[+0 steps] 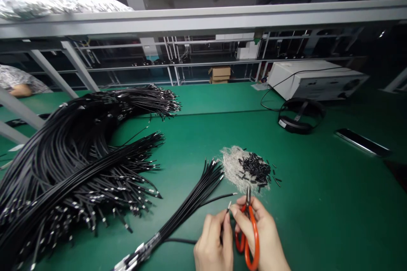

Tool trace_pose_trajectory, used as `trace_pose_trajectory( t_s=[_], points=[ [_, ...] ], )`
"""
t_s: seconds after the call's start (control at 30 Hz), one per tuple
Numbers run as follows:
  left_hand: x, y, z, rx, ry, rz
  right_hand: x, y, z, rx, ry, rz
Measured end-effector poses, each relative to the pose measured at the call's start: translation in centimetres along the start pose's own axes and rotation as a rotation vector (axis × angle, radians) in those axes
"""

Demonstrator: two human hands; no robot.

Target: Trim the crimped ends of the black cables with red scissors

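A black cable [228, 208] with a pale tip sits pinched in the person's left hand [210, 239], just beside the right hand [263, 224], which grips orange-handled scissors [255, 237], near short black pieces [257, 168] and a cable bundle [187, 204] on the green tabletop [305, 211].

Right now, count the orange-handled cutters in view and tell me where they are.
1. The orange-handled cutters are in the right hand, tips pointing toward the pile of short black pieces. Others could be hidden under the large cable heap.
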State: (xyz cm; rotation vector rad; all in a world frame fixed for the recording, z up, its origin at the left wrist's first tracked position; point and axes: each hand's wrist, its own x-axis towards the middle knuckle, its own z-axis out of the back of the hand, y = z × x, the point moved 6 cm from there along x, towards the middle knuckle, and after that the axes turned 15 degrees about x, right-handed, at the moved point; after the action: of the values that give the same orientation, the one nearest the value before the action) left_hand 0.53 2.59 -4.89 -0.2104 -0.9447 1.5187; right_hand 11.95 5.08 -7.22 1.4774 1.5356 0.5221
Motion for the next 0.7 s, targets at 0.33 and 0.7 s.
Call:
trace_pose_trajectory(
  t_s=[0.33,0.7],
  points=[
    [0.5,-0.1,0.3,0.006,0.072,0.022,-1.0,1.9,0.1,-0.348,0.104,0.134],
    [0.3,-0.3,-0.1,-0.034,0.078,-0.016,-0.5,4.0,-0.4,-0.767,0.203,0.417]
  ],
)
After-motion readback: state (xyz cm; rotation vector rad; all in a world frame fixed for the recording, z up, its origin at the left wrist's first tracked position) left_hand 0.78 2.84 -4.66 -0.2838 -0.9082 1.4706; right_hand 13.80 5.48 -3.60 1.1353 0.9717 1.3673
